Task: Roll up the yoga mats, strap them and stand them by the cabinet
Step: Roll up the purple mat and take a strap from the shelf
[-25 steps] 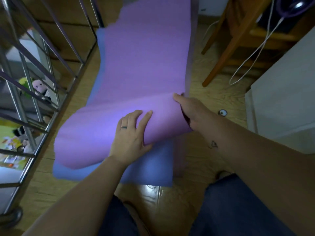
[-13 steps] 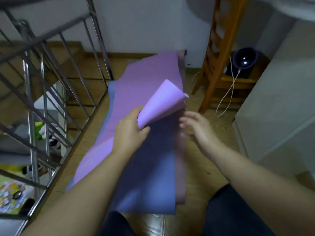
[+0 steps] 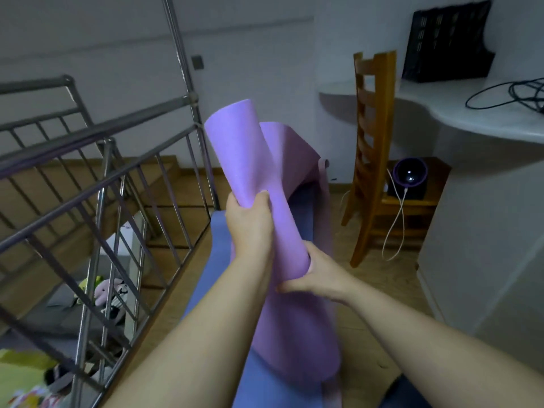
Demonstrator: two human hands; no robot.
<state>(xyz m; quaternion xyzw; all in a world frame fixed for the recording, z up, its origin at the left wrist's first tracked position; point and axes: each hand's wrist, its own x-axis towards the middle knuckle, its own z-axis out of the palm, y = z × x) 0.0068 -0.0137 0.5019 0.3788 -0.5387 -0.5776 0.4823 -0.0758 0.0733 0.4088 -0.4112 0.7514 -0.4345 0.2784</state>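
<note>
A purple yoga mat [image 3: 244, 154] is lifted off the floor, its near end curled into a loose tube that points up and away. My left hand [image 3: 250, 225] grips the tube around its middle. My right hand [image 3: 315, 275] holds the tube's lower end from the right. The rest of the purple mat hangs down and trails back along the floor. A blue yoga mat [image 3: 217, 260] lies flat on the wooden floor underneath it.
A metal stair railing [image 3: 112, 160] runs along the left, with stairs and toys below. A wooden chair [image 3: 371, 148] stands at the right, beside a white counter [image 3: 471, 119] and cabinet wall [image 3: 485, 245]. A purple device [image 3: 410, 173] with a white cable sits behind the chair.
The purple mat's near end went from lying folded on the floor to a raised, curled tube. My right hand returned to it and now holds its lower end.
</note>
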